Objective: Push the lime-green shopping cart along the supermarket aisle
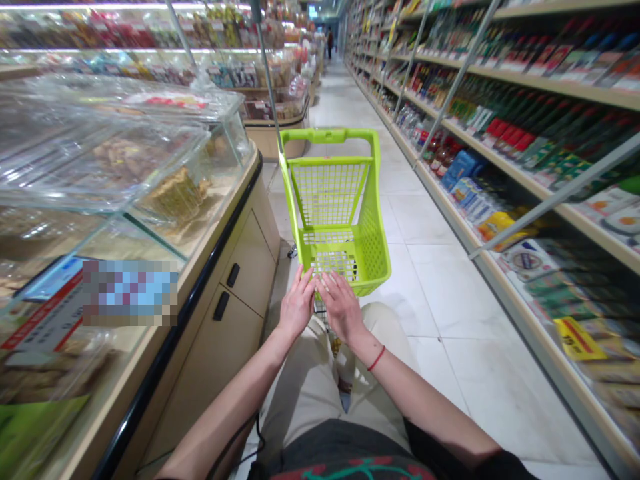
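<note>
A lime-green plastic shopping cart (373,247) stands directly ahead of me, with a mesh basket and a raised handle bar at its far end. My left hand (299,303) and my right hand (341,307) sit side by side, fingers curled over the cart's near rim. A thin red cord bracelet (376,358) circles my right wrist. The basket's inside shows no clear contents, though my hands hide part of it. Beige trousers (310,380) show below my arms.
To the left runs a glass deli counter (125,153) with packaged food and a beige cabinet base (240,287). Long stocked shelves (500,133) line the right side. A white tiled aisle (425,293) runs ahead, with a distant person (329,43).
</note>
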A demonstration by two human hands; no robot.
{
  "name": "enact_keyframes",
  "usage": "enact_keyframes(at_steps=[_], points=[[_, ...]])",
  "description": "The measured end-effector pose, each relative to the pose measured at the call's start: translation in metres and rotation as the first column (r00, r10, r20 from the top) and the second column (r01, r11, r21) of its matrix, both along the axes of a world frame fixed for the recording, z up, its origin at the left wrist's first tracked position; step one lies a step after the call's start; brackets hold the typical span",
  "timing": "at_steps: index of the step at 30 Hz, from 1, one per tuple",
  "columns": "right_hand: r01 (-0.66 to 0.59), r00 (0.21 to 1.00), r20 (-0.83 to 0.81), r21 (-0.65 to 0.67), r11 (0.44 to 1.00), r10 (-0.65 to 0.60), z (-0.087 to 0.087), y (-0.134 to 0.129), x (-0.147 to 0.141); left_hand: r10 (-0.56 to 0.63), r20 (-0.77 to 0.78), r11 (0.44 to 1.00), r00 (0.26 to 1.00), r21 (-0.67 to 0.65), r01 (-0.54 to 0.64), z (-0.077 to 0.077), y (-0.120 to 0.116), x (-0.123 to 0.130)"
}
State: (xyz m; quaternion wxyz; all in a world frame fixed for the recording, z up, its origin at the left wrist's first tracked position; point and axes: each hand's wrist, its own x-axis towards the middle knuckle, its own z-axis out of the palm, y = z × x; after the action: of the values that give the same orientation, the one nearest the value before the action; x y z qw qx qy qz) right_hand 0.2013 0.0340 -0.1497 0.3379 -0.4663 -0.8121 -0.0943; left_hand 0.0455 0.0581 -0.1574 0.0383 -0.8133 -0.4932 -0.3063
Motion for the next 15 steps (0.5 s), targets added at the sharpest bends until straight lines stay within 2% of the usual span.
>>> enact_keyframes(at_steps=[3,7,12,15], points=[[-0.020,1.000,0.017,0.004,1.000,0.020,0.002,0.001,0.005,-0.010,-0.001,1.000,1.000,0.004,0.010,0.001,0.000,-0.002],[-0.024,0.999,0.023,0.005,1.000,0.024,0.000,0.000,0.038,-0.035,0.008,0.999,0.999,0.023,0.035,0.003,0.001,-0.005],[0.082,0.997,-0.015,0.041,0.996,-0.082,-0.007,-0.002,0.092,-0.034,0.012,0.999,0.999,0.024,0.034,0.004,0.001,-0.003],[0.148,0.987,-0.071,0.050,0.988,-0.144,-0.011,-0.003,0.108,-0.034,0.011,0.999,0.999,0.020,0.033,0.003,0.001,-0.002]])
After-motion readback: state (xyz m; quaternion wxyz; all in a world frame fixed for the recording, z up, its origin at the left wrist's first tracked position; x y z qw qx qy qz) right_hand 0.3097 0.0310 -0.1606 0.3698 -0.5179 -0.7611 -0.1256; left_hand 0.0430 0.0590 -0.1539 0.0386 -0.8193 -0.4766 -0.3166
